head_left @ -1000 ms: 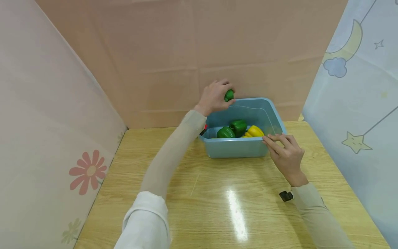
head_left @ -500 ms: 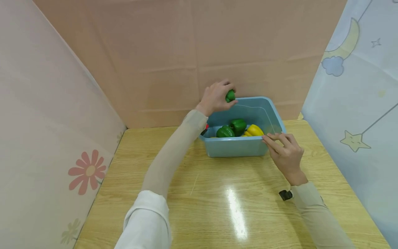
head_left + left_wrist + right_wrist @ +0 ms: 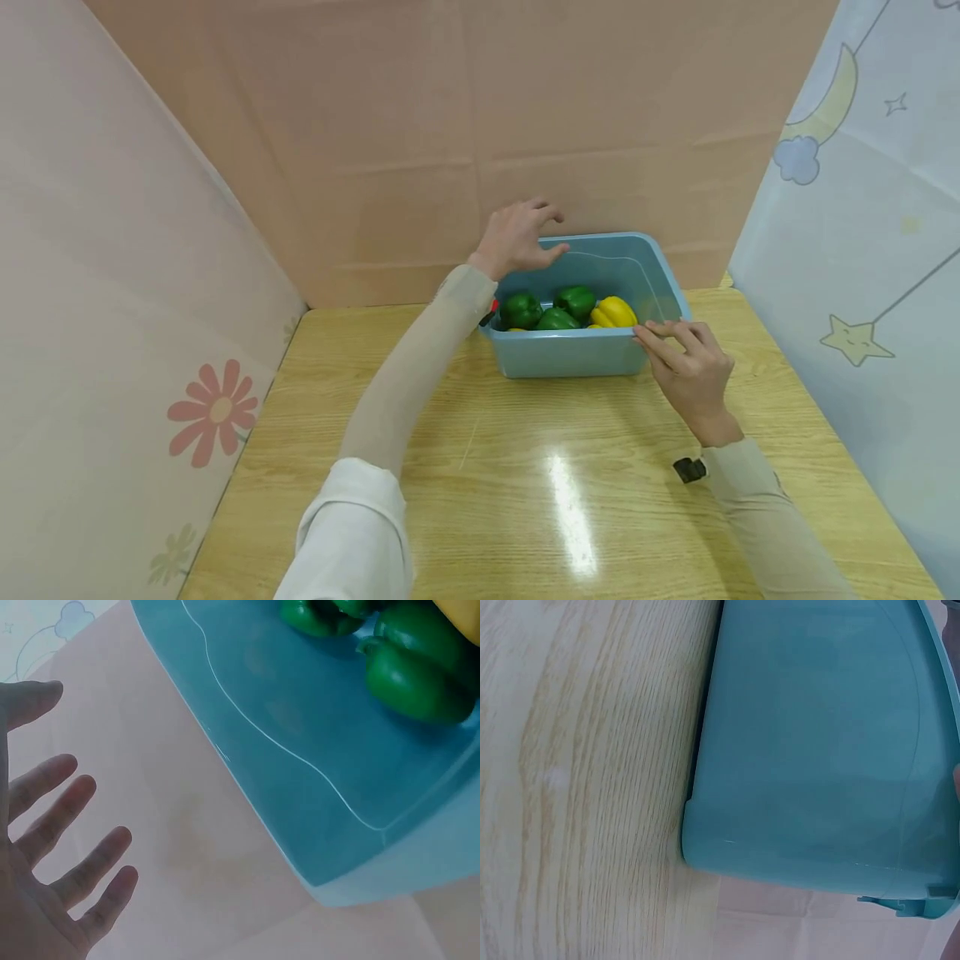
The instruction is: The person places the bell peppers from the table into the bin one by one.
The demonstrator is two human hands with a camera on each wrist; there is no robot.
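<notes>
A blue plastic bin [image 3: 570, 357] stands on the table against the back wall. Green bell peppers [image 3: 521, 311] lie inside it, next to a yellow bell pepper [image 3: 614, 312]. Over the bin's back left corner my left hand [image 3: 517, 237] hovers with nothing in it; the left wrist view shows its fingers [image 3: 84, 866] spread apart beside the bin. My right hand [image 3: 693, 371] pinches the rim at the front right corner. In the right wrist view the bin's outer wall [image 3: 810, 750] fills much of the picture, with only bits of the hand at the edge.
The wooden table [image 3: 525, 483] stretches in front of the bin. A tan backdrop [image 3: 375, 125] rises behind it, with patterned panels on the left [image 3: 112, 250] and right [image 3: 862, 250]. A small red and black object [image 3: 490, 312] shows at my left cuff.
My left hand has let go of the green bell pepper it held, and its fingers have opened. A green pepper now lies at the bin's left side. The right hand stays at the rim.
</notes>
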